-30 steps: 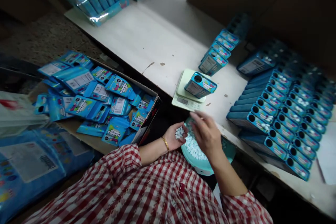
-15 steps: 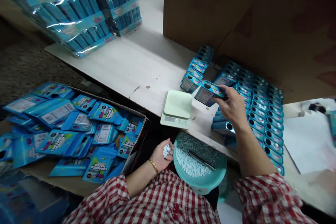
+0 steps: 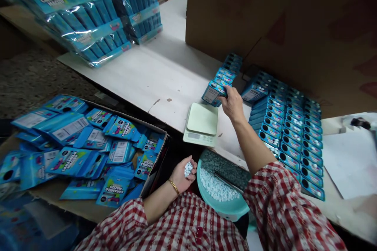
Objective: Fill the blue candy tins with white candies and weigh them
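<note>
My left hand is cupped, palm up, around a small heap of pale blue candies, just left of a turquoise basin. More of the same candies lie in the basin, beside a dark strip across its far side. My right hand grips the top right end of a blue candy packet, which stands at the front of a short row of packets. A pale green scale sits between me and that packet, with nothing on its plate.
Several rows of upright blue packets stand on the right of the white table. A cardboard box of loose packets is at left. Wrapped display stacks stand behind it. A large brown carton walls the back.
My right hand has carried the blue packet leftward and away from me to the front of the short row. My left hand still cups the candies.
</note>
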### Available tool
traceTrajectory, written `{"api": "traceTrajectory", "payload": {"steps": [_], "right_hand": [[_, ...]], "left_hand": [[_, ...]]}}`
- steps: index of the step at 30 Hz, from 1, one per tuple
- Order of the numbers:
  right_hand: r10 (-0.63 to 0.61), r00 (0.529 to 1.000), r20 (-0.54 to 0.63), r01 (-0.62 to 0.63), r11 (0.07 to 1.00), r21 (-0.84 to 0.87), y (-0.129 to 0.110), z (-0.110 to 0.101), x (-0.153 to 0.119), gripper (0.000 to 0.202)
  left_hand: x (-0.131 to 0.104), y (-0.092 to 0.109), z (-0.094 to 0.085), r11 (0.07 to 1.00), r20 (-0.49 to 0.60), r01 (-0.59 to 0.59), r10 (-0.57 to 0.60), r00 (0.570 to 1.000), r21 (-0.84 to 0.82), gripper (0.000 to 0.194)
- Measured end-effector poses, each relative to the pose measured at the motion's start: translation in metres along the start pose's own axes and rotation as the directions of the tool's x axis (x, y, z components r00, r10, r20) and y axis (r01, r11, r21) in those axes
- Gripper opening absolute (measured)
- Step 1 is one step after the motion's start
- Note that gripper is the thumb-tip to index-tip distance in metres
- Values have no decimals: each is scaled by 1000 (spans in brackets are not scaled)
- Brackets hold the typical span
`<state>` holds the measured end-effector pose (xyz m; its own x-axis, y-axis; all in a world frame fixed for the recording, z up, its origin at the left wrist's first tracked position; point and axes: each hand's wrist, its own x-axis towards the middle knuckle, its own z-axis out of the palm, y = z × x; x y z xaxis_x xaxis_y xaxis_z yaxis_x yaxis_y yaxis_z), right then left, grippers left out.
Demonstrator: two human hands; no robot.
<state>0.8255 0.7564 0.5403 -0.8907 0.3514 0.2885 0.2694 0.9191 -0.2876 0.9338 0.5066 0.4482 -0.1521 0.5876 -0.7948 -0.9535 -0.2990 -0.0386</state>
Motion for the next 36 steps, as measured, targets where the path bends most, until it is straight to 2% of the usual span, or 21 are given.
{"api": "traceTrajectory", "payload": {"steps": [2,4,6,8,11,14,16,19,20,22,25,29,31,33,36], "right_hand": [[-6,1000,7,6,1000,-9,-1,0,0,44],[-16,1000,10,16,1000,-12,-4,2,0,44],[-13,1000,20,13,1000,-7,-8,6,0,45],[-2,999,43,2,1000,4,-11,11,0,45],[27,999,43,-29,999,39,-13,12,-3,44],[49,999,-9,-48,995,87,-8,3,-6,45],[51,998,-28,-48,994,102,-3,-6,-9,45],[55,998,-23,-52,994,97,2,-12,-12,45],[56,998,-16,-54,994,91,2,-12,-12,45],[62,998,-1,-61,996,72,0,-9,-12,45],[66,998,17,-66,997,38,-5,-2,-9,45],[38,999,36,-39,999,33,-9,2,-6,46],[11,999,30,-13,999,50,-9,2,-7,45],[-21,1000,21,19,997,78,-11,4,-7,44],[-80,996,46,75,992,99,-18,10,-4,42]], "left_hand": [[-5,2,4,996,-4,-72,72,997,45,23],[-14,13,13,967,18,-226,226,974,116,23],[-22,33,26,899,73,-396,389,918,186,23],[-27,60,43,832,130,-505,488,863,230,22],[-22,100,64,733,147,-596,584,799,327,24],[-2,127,73,541,100,-565,661,744,623,17],[16,131,73,344,151,-489,675,722,802,19],[39,120,76,53,318,-465,660,681,884,23],[46,113,79,-11,362,-470,654,664,882,24],[57,99,86,-73,401,-473,652,643,878,26],[68,84,99,-82,412,-479,649,640,874,26],[73,75,109,-79,439,-503,615,656,861,21],[71,72,111,7,410,-518,603,684,855,18],[67,67,112,152,344,-518,588,732,842,16],[57,61,110,299,277,-494,548,789,817,24]]}}
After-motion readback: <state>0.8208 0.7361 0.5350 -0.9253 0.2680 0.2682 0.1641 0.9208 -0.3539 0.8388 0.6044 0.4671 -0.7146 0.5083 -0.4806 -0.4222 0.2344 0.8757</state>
